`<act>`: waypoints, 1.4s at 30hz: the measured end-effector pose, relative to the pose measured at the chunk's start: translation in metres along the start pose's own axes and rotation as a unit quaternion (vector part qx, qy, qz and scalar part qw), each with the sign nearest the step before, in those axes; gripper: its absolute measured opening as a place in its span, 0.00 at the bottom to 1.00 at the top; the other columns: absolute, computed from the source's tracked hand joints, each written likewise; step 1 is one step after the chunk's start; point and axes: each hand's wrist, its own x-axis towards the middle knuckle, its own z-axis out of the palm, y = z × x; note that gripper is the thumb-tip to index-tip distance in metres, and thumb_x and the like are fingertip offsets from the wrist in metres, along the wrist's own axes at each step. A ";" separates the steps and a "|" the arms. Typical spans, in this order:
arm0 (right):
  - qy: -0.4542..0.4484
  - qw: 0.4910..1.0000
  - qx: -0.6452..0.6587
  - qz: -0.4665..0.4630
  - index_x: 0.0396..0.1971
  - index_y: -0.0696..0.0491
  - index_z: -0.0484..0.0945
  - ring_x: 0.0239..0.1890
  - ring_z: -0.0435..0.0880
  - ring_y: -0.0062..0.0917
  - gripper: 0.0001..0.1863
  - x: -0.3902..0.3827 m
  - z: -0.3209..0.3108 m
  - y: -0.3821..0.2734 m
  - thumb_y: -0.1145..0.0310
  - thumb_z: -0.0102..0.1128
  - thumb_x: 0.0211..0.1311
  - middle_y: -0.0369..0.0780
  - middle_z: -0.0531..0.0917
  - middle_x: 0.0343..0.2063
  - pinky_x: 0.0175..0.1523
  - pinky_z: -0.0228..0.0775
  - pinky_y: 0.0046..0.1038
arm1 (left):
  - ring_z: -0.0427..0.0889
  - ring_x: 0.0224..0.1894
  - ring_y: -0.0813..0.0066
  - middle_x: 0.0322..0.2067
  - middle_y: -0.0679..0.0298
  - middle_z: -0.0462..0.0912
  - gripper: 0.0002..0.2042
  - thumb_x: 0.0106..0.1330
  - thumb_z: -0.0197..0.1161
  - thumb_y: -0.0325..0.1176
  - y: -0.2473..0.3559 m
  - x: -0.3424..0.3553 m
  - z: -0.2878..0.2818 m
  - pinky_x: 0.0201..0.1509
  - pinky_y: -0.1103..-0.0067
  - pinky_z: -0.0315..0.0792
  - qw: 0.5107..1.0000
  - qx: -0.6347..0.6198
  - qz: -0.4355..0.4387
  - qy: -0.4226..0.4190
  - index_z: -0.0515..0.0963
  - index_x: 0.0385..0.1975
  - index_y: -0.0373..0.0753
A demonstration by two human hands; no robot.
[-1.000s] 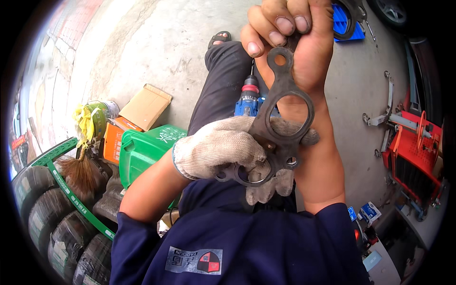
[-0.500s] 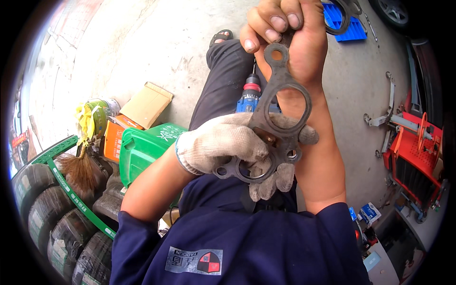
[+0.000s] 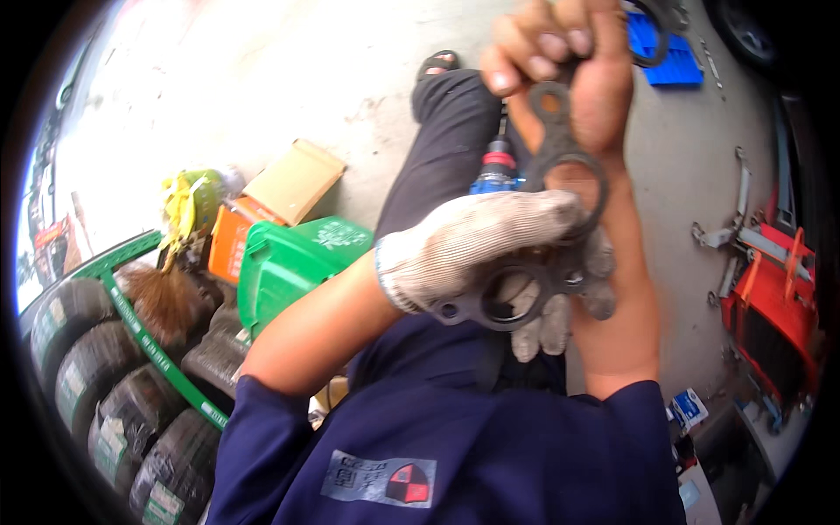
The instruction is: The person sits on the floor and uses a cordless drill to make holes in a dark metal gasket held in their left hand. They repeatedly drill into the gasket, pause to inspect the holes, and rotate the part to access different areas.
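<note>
My left hand, in a dirty pale knit glove, is closed around a flat dark metal gasket with several round openings. Large rings and smaller bolt holes run along the gasket; its upper end overlaps my bare right palm. My right hand is raised with curled, grimy fingers. A second dark ring-shaped gasket sticks out beyond the right hand, which seems to grip it, though the grip is partly hidden. Below both hands, a blue cordless drill with a red collar points away from me, partly covered by the glove.
At left are a green plastic bin, a cardboard box, a straw broom and wrapped tires behind a green rail. A blue tray lies far right, above a red floor jack.
The whole view has shifted, so everything sits further right. My gloved hand has moved up along the gasket, covering more of the large ring. My right hand keeps its curled grip.
</note>
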 end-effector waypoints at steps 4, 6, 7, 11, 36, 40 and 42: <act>0.018 0.997 -0.068 0.019 0.17 0.43 0.60 0.15 0.67 0.21 0.31 0.001 0.005 0.005 0.39 0.48 0.77 0.31 0.64 0.15 0.22 0.74 0.33 | 0.88 0.28 0.59 0.39 0.46 0.85 0.22 0.77 0.54 0.45 0.011 0.000 0.004 0.28 0.74 0.82 0.999 0.027 -0.029 -0.019 0.75 0.54 0.29; 0.035 0.990 -0.133 0.031 0.17 0.43 0.60 0.15 0.67 0.19 0.31 -0.004 0.007 -0.002 0.36 0.48 0.76 0.31 0.64 0.15 0.23 0.74 0.31 | 0.87 0.26 0.62 0.34 0.48 0.85 0.18 0.75 0.56 0.41 0.016 0.001 0.006 0.27 0.77 0.80 0.997 0.052 -0.053 -0.018 0.75 0.52 0.30; 0.025 0.991 -0.132 0.028 0.17 0.43 0.60 0.15 0.67 0.19 0.32 -0.002 0.006 -0.001 0.36 0.48 0.76 0.31 0.64 0.15 0.23 0.74 0.31 | 0.85 0.24 0.64 0.32 0.50 0.84 0.17 0.74 0.56 0.39 0.014 0.001 0.005 0.26 0.77 0.79 0.998 0.053 -0.042 -0.006 0.74 0.52 0.31; -0.016 0.986 -0.160 0.051 0.25 0.47 0.66 0.23 0.72 0.23 0.28 -0.001 0.004 -0.001 0.36 0.50 0.74 0.35 0.71 0.22 0.30 0.74 0.31 | 0.79 0.18 0.70 0.26 0.55 0.81 0.13 0.70 0.54 0.33 0.006 -0.001 -0.001 0.23 0.79 0.75 0.997 0.054 0.001 0.054 0.74 0.50 0.33; -0.094 0.487 -0.867 -0.045 0.47 0.54 0.84 0.41 0.88 0.44 0.20 -0.202 -0.014 -0.064 0.65 0.73 0.54 0.46 0.87 0.42 0.50 0.82 0.42 | 0.79 0.20 0.67 0.23 0.54 0.79 0.20 0.72 0.58 0.32 0.080 -0.080 -0.047 0.23 0.75 0.70 0.878 0.229 0.246 0.342 0.68 0.58 0.27; -0.170 0.516 -0.839 0.014 0.44 0.52 0.86 0.40 0.89 0.41 0.14 -0.202 0.013 -0.068 0.69 0.69 0.57 0.45 0.89 0.39 0.48 0.82 0.40 | 0.82 0.22 0.67 0.27 0.54 0.82 0.17 0.73 0.52 0.29 0.083 -0.076 -0.059 0.22 0.76 0.77 0.884 0.210 0.277 0.311 0.72 0.58 0.28; -0.220 0.412 -0.882 -0.069 0.40 0.50 0.87 0.40 0.89 0.37 0.13 -0.205 0.002 -0.058 0.72 0.70 0.52 0.39 0.90 0.38 0.48 0.80 0.39 | 0.82 0.22 0.68 0.27 0.54 0.82 0.18 0.73 0.52 0.30 0.080 -0.074 -0.052 0.23 0.76 0.77 0.869 0.243 0.270 0.336 0.72 0.59 0.27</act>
